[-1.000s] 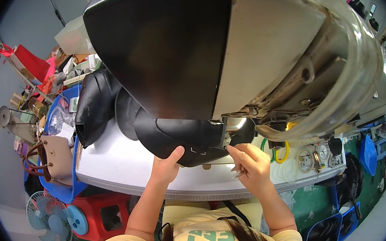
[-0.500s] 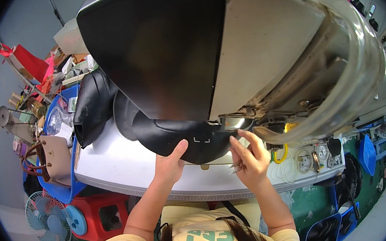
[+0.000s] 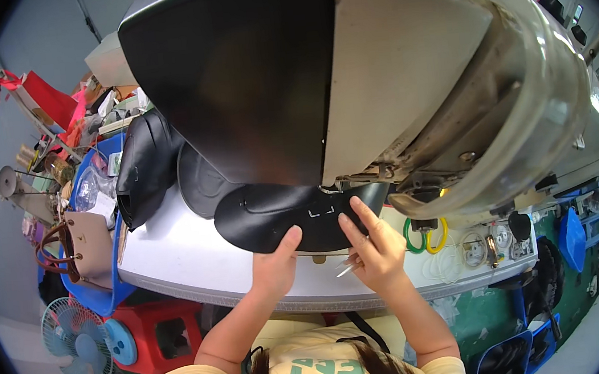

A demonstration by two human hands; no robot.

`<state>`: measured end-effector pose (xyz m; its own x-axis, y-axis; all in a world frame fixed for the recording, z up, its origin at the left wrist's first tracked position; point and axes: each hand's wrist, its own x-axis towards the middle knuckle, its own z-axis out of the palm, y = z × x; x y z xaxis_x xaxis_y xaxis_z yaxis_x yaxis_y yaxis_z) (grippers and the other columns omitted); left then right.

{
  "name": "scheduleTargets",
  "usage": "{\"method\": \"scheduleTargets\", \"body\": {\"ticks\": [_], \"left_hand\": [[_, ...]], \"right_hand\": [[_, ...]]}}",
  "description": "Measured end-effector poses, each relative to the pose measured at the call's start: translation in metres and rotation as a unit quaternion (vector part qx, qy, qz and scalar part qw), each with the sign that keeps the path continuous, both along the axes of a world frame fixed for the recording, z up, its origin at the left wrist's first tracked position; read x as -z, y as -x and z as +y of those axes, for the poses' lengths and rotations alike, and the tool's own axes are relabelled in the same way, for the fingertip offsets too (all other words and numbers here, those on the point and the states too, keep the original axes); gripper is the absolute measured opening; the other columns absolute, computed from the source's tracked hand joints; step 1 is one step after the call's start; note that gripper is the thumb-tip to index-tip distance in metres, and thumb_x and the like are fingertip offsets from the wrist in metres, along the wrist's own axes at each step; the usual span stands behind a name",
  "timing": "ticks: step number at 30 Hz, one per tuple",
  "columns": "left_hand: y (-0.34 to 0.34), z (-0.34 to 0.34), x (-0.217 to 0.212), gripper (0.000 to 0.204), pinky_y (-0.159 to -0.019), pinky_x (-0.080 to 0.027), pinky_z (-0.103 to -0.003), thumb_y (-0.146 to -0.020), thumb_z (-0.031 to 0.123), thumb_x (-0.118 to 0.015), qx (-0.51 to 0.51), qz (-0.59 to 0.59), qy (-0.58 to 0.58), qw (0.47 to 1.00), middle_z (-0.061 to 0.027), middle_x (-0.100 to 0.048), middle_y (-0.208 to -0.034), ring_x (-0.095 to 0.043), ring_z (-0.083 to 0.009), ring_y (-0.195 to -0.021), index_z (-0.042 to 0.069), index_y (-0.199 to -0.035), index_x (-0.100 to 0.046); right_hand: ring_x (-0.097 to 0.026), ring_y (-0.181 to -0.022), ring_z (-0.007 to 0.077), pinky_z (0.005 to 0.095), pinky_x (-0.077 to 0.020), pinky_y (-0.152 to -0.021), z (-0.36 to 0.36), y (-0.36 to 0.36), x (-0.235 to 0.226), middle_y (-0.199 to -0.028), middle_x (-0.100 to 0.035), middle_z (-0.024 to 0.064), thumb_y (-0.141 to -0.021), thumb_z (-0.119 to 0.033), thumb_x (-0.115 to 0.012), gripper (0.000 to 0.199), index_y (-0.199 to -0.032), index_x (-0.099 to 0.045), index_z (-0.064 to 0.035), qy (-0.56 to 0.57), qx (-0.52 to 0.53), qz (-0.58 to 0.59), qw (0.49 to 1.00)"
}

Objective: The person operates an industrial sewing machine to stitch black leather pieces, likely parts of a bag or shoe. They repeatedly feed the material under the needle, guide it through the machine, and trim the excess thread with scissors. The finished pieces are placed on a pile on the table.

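Note:
A black leather-like panel (image 3: 273,215) with a rounded edge and small pale corner marks lies on the white table, its far part beneath the sewing machine head (image 3: 389,68). My left hand (image 3: 276,266) grips the panel's near edge, thumb on top, other fingers hidden below. On the panel's right side, the index and middle fingertips of my right hand (image 3: 375,250) rest stretched out. Its other fingers are curled round a slim silver tool (image 3: 346,267) with two pointed tips, possibly snips or tweezers. The machine hides the panel's far side.
Another black piece (image 3: 200,183) and a black folded bag-like item (image 3: 144,167) lie to the left. A blue bin (image 3: 107,298) with a beige handbag (image 3: 92,249) stands beyond the table's left end. Green and yellow rings (image 3: 436,240) and bobbins (image 3: 474,247) sit at right.
The panel has shifted slightly right and away from me, my left hand moving right with it. My right hand has moved left, its fingertips now on the panel.

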<state>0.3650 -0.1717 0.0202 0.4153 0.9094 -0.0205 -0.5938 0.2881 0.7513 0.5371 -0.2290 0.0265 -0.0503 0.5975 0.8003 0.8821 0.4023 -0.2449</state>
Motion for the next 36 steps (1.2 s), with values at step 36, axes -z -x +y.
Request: {"method": "scheduleTargets", "body": {"ticks": [36], "left_hand": [[0.014,-0.077,0.025,0.037,-0.063,-0.05,-0.029,-0.1,0.03,-0.045,0.102,0.138,-0.006,0.985,-0.0118,-0.067,-0.077,-0.061,-0.0161,-0.067,-0.003,-0.094,-0.06]], "right_hand": [[-0.063,-0.098,0.0257,0.0276,-0.0488,-0.075,0.0,-0.045,-0.019,-0.121,-0.062,0.0116,-0.058,0.022,-0.045,0.07,-0.114,-0.068,-0.0124,0.138,-0.062,0.112,0.982]]}}
